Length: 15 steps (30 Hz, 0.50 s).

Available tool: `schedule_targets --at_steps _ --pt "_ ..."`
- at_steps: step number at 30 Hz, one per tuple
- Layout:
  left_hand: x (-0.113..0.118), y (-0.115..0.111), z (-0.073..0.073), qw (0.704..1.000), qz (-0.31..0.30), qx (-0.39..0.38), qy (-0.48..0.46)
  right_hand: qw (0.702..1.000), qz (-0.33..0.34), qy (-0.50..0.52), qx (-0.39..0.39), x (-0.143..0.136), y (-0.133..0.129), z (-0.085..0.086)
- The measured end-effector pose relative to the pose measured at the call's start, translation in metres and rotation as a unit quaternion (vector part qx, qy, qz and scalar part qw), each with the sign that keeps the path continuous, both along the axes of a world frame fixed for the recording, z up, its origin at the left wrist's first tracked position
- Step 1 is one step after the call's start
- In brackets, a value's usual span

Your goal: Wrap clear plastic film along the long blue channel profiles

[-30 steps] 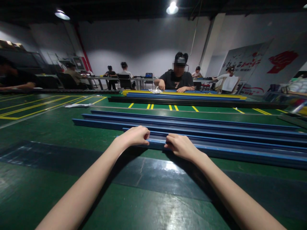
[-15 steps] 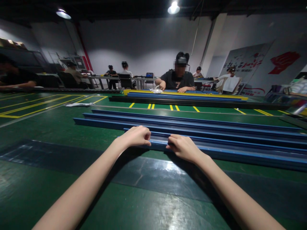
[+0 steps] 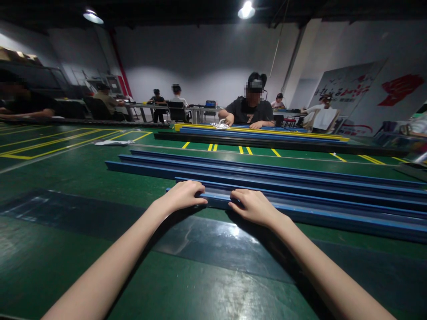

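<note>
Nearest blue channel [image 3: 218, 200] runs across tabletop [image 3: 40, 262] toward right edge. Left hand [image 3: 182, 195], right hand [image 3: 255, 206] curled at its left end; can't tell if clamped. Likely stiff, light, slick; far end may swing. Better grip: wide, around mid-length.

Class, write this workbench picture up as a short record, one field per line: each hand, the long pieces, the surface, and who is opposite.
left hand: left hand curled at the near blue channel; grip unclear
right hand: right hand at the same channel, fingers bent; grip unclear
beyond it: more blue channels, a black length, a yellow length
nearer: glossy strip flat on the green surface
opposite: seated person
</note>
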<state>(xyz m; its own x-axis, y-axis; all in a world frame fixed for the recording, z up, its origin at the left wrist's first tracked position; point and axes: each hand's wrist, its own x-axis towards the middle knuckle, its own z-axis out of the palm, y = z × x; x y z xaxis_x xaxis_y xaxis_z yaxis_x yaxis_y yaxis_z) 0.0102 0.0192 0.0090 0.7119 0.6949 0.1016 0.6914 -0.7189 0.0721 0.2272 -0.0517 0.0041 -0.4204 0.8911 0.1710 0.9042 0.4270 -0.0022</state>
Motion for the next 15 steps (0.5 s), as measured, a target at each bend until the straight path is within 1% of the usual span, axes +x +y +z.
schedule_targets --at_steps 5,9,12,15 --pt "-0.002 -0.002 -0.001 1.000 -0.006 0.001 -0.002 1.000 -0.007 -0.009 -0.003 -0.016 0.007 0.001" --pt "-0.003 -0.003 -0.002 1.000 -0.011 0.005 0.001 1.000 -0.009 -0.012 -0.019 -0.026 0.012 0.003" --pt "-0.004 -0.004 -0.001 1.000 -0.008 0.007 0.006 0.999 -0.006 -0.018 -0.027 -0.026 0.013 0.002" --pt "-0.004 -0.005 0.001 1.000 -0.003 0.013 0.016 1.000 -0.006 -0.023 -0.019 -0.019 0.012 -0.002"
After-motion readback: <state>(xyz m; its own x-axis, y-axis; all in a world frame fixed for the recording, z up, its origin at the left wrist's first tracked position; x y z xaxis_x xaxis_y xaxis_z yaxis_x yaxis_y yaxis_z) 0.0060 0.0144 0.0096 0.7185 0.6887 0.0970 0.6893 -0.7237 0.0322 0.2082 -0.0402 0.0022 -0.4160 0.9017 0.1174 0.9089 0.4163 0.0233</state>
